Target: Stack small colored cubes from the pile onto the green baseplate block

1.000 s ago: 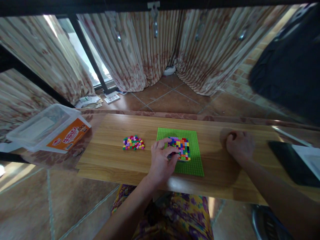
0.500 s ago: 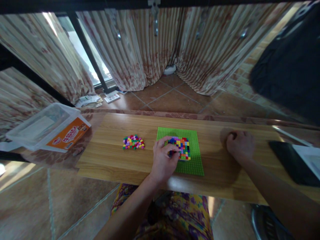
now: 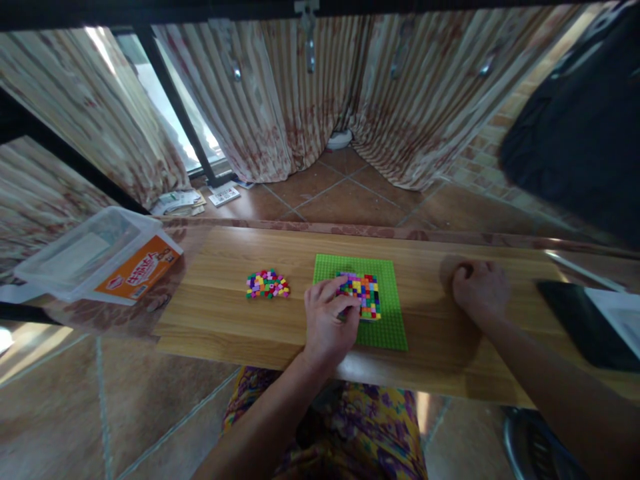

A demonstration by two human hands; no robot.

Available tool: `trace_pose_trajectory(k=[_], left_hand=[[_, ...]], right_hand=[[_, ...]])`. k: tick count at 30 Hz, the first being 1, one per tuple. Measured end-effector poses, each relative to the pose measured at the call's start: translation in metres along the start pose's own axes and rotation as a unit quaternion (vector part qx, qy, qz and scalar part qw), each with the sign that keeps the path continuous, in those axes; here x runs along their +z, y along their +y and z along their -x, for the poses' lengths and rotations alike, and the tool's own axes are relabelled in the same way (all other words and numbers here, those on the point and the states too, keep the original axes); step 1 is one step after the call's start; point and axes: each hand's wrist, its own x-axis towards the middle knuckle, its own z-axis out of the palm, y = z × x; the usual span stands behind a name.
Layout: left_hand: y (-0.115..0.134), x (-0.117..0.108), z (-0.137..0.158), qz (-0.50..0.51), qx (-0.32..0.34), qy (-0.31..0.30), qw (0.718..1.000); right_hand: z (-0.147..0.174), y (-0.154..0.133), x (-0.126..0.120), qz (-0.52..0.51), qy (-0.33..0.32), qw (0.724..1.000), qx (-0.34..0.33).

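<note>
My left hand point(image 3: 330, 320) is over the left side of a block of small coloured building bricks point(image 3: 367, 287). Its thumb and index finger come together at the bricks, and what lies between the tips is too small to make out. The other fingers reach over the upper left part of the block, hiding some of it. Beneath the bricks is a green studded baseplate point(image 3: 390, 337). Well to the right, my right hand point(image 3: 483, 290) rests on the wooden table, curled into a loose fist with nothing visible in it.
A pile of loose coloured bricks point(image 3: 269, 285) lies on the table point(image 3: 215, 327) left of the baseplate. Beyond the left end stands a clear plastic box point(image 3: 100, 253) with an orange label. A black flat object point(image 3: 575, 323) with white paper point(image 3: 620, 310) lies at the right.
My left hand has shifted very slightly, its fingers a little differently bent over the bricks. My right hand stays where it was.
</note>
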Motion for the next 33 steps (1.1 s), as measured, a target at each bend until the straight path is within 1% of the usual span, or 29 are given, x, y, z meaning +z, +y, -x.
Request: trace_pose_trajectory(k=[5,8,11,13,15,19,23,26,29,31,33], left_hand=[[-0.002,0.000,0.003,-0.017,0.005,-0.003,1.000],[-0.002,-0.004,0.007,0.007,-0.001,-0.017,1.000],[-0.005,-0.013,0.014,0.050,-0.016,0.001,0.999],[-0.010,-0.021,0.021,0.052,-0.017,0.013,0.998],[-0.019,-0.030,0.030,0.024,-0.001,0.008,1.000],[-0.042,-0.046,0.054,-0.073,0.019,-0.012,0.997],[-0.057,-0.053,0.071,-0.129,0.046,-0.027,0.990],[-0.057,-0.054,0.072,-0.141,0.065,-0.046,0.987],[-0.052,-0.055,0.070,-0.148,0.065,-0.045,0.986],[-0.049,-0.055,0.070,-0.150,0.062,-0.045,0.986],[-0.047,-0.056,0.070,-0.150,0.058,-0.049,0.986]], right_hand=[[0.000,-0.002,0.000,-0.004,-0.003,1.000,0.010],[0.000,-0.003,-0.001,-0.012,-0.004,1.000,0.006],[0.000,-0.003,0.000,-0.023,-0.009,1.000,0.008],[-0.001,-0.003,0.001,-0.031,-0.008,0.999,0.009],[-0.001,-0.003,0.002,-0.038,-0.004,0.999,0.010],[0.000,-0.004,0.001,-0.051,-0.002,0.999,0.013],[0.001,-0.003,0.002,-0.070,0.010,0.997,0.001],[0.002,-0.002,0.004,-0.081,0.014,0.997,0.002],[0.001,-0.001,0.006,-0.086,0.007,0.996,0.004],[-0.001,0.000,0.009,-0.091,0.003,0.996,-0.004],[-0.004,0.001,0.012,-0.090,-0.004,0.995,-0.035]])
